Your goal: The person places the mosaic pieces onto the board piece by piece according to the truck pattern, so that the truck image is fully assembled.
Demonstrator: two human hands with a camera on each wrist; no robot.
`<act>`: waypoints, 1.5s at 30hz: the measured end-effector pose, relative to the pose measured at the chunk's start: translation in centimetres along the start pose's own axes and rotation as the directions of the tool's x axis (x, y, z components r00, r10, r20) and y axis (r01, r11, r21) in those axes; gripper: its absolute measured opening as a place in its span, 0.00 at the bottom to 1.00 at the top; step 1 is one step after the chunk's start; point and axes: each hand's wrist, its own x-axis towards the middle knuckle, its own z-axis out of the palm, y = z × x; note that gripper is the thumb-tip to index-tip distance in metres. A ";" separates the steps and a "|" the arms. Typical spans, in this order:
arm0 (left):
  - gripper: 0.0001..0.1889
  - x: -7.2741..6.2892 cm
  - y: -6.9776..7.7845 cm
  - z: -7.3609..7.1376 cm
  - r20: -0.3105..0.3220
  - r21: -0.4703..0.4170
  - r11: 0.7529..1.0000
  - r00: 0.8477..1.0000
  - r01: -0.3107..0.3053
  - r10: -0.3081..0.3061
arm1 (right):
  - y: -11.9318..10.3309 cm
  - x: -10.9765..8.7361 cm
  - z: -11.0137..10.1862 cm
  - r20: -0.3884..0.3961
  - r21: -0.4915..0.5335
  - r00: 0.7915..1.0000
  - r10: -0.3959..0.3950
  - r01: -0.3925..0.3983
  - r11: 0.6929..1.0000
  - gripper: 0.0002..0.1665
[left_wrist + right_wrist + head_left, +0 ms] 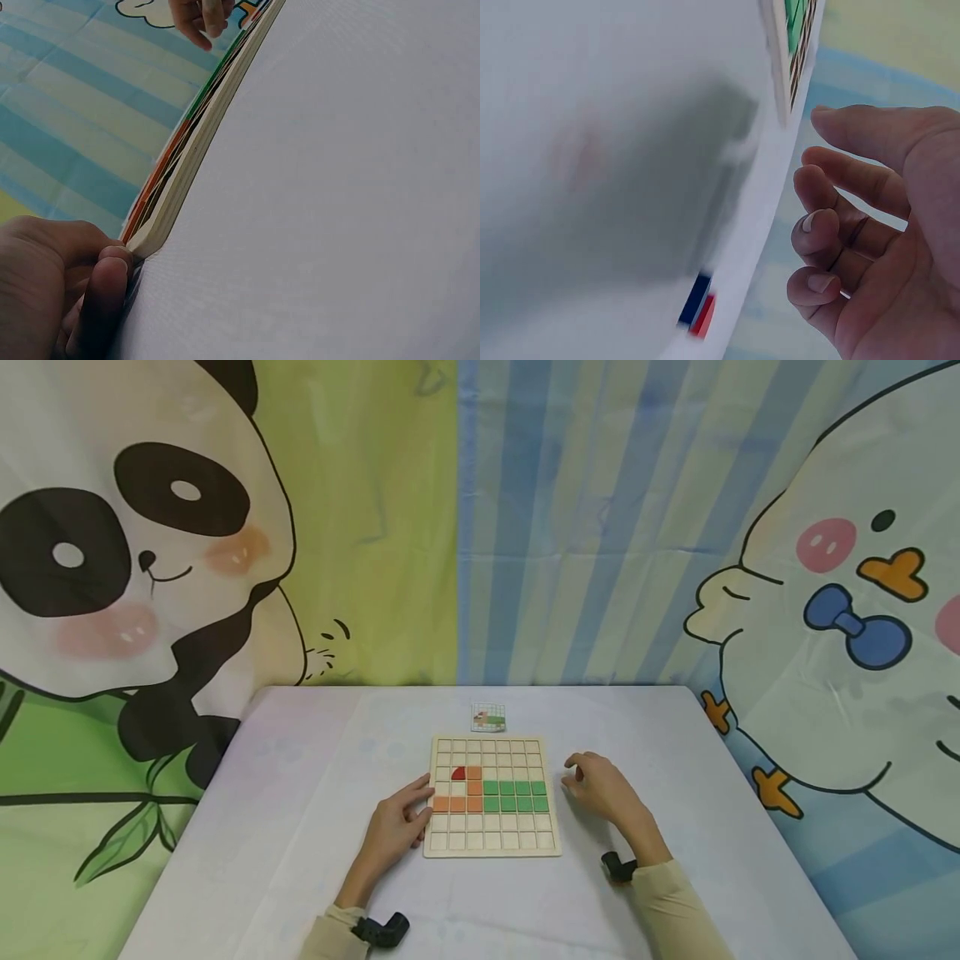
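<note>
A square wooden grid board [491, 842] lies on the table. Orange tiles [474, 788], two rows of green tiles [516, 796] and a rounded red tile [459, 773] sit in its cells. At the board's left edge is my left hand [396, 822]; its thumb and fingertip pinch the corner in the left wrist view. My right hand [600, 785] hovers off the board's right side, fingers loosely curled around nothing. In the right wrist view, a dark blue piece [695, 300] and a red piece [703, 316] lie side by side on the table.
Behind the board lies a small picture card [489, 717] with a coloured grid design. A white cloth covers the table [337, 735]. Its back edge meets a printed curtain [375, 527] with cartoon animals.
</note>
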 end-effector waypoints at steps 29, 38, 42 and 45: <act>0.21 0.1 -0.3 0.0 -0.013 0.006 1.000 1.000 -0.025 0.025 | 8.8 -2.6 -1.3 0.022 0.052 0.983 0.184 -0.185 0.981 0.16; 0.22 0.1 -0.3 0.1 -0.015 0.015 1.000 1.000 -0.025 0.025 | 9.1 -2.5 -1.3 0.021 0.055 0.982 0.185 -0.186 0.981 0.16; 0.22 0.0 -0.3 0.1 -0.008 0.003 1.000 1.000 -0.014 0.014 | 9.2 -2.4 -1.2 0.028 0.058 0.983 0.181 -0.183 0.981 0.16; 0.22 0.0 -0.2 0.1 -0.006 -0.002 1.000 1.000 -0.014 0.014 | 9.3 -2.4 -1.2 0.029 0.066 0.983 0.181 -0.183 0.981 0.16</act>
